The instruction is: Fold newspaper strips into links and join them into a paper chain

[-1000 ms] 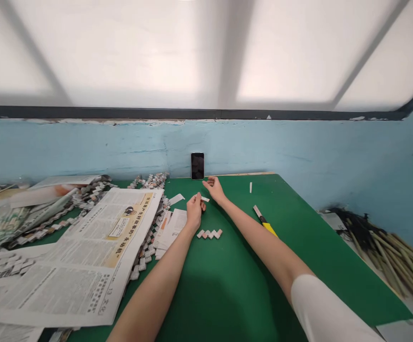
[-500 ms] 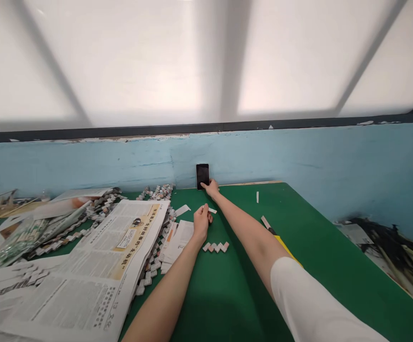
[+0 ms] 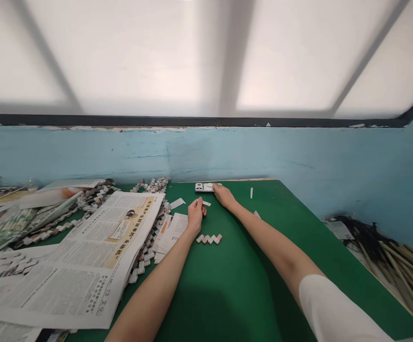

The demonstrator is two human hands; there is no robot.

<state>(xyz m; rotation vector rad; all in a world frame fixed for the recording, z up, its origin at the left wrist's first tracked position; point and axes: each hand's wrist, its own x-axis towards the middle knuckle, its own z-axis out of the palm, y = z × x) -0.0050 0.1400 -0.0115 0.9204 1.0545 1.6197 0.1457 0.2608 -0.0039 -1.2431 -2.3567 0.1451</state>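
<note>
At the table's back edge my right hand (image 3: 224, 194) has its fingers on one end of a smartphone (image 3: 202, 187), which lies with its camera side up. My left hand (image 3: 196, 214) is closed in a pinch around a narrow folded paper strip (image 3: 206, 204), whose end sticks out to the right. Just below the hands, a short zigzag chain of folded paper (image 3: 209, 239) rests on the green tabletop (image 3: 224, 285). Beside my left hand are a stack of cut paper pieces (image 3: 173, 232) and a loose white strip (image 3: 177, 203).
Large newspaper sheets (image 3: 85, 256) cover the left side, with long woven paper chains (image 3: 145, 256) along their edge. A blue wall (image 3: 256, 152) rises behind the table. Loose paper strips lie at the right, one small strip (image 3: 252, 193) upright in view. Bamboo-like sticks (image 3: 402, 266) lie beyond the right edge.
The phone, earlier upright against the wall with its dark screen showing, now lies flat with its back up under my right hand. My left hand still pinches the strip. The view has shifted slightly.
</note>
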